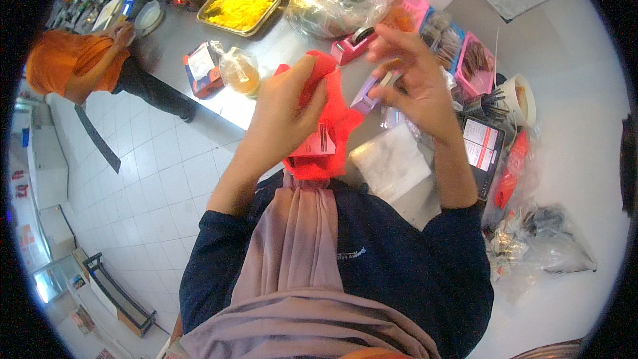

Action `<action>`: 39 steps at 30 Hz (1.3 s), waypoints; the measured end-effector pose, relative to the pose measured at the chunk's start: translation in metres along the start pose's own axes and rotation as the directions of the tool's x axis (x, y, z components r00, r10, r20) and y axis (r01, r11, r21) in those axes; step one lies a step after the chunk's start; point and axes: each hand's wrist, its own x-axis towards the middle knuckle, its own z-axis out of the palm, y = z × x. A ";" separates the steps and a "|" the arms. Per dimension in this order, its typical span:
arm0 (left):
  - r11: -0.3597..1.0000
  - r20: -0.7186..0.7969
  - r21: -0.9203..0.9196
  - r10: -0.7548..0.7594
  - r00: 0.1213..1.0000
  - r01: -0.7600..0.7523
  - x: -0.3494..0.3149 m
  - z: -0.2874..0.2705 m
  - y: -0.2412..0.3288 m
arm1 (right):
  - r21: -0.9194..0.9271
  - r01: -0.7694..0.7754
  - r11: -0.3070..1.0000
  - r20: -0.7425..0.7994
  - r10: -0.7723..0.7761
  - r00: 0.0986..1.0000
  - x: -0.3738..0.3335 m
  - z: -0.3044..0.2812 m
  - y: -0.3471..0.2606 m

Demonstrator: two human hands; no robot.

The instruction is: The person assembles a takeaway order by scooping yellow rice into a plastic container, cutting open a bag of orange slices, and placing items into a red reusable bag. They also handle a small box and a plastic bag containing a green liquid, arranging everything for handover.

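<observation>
My left hand [282, 116] is closed round the gathered top of a red plastic bag [342, 123], which hangs in front of my chest. A slip of printed paper [322, 139] lies against the bag below my fingers. My right hand [419, 86] is raised with its fingers apart and curved, right over a purple tape dispenser [364, 96]. Nothing shows clearly between those fingers; a thin strip of tape there would be too fine to make out. Just beyond stands a pink tape dispenser [342, 52] with a dark roll.
Two trays of yellow food [239, 8] and a large clear plastic bag [335, 0] stand at the back. A bag of amber liquid [239, 73] sits beside a box [202, 70]. Pink baskets [475, 66] and a tablet [482, 149] line the right. A person in orange [73, 63] stands left.
</observation>
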 end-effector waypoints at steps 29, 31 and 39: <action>0.893 -0.211 0.340 0.377 0.902 -0.293 0.007 -0.010 -0.010 | 0.451 -0.588 0.671 -0.105 0.694 0.712 -0.025 0.091 0.112; 0.981 -0.076 0.192 0.026 0.997 -0.011 -0.007 -0.025 -0.029 | 0.417 -0.618 0.667 -0.080 0.704 0.706 -0.022 0.087 0.105; 0.867 0.517 -0.325 -0.171 0.838 0.378 -0.025 0.009 -0.111 | 0.413 -0.525 0.744 0.069 0.549 0.833 -0.020 0.080 0.099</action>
